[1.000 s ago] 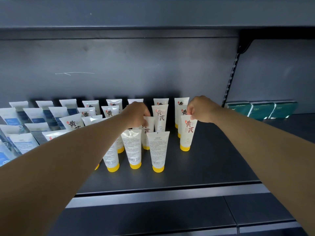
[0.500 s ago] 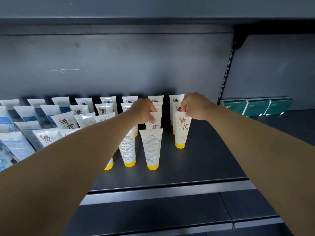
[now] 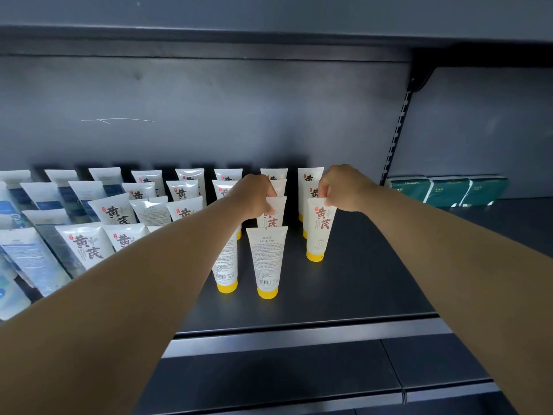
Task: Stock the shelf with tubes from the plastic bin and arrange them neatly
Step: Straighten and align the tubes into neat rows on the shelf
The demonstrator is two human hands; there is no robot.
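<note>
Two bare arms reach onto a dark shelf [image 3: 344, 295]. The left hand [image 3: 254, 194] pinches the top of a white yellow-capped tube [image 3: 273, 215] near center. The right hand [image 3: 344, 188], at 2 o'clock from it, pinches another standing tube [image 3: 320, 229]. More tubes [image 3: 125, 211] stand in rows toward 9 o'clock; green packs [image 3: 449, 190] sit at 3 o'clock.

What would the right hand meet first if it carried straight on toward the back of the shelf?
Probably the tubes standing behind, directly beyond the right hand and the tube it pinches; past them, the back wall. Depth is uncertain.
</note>
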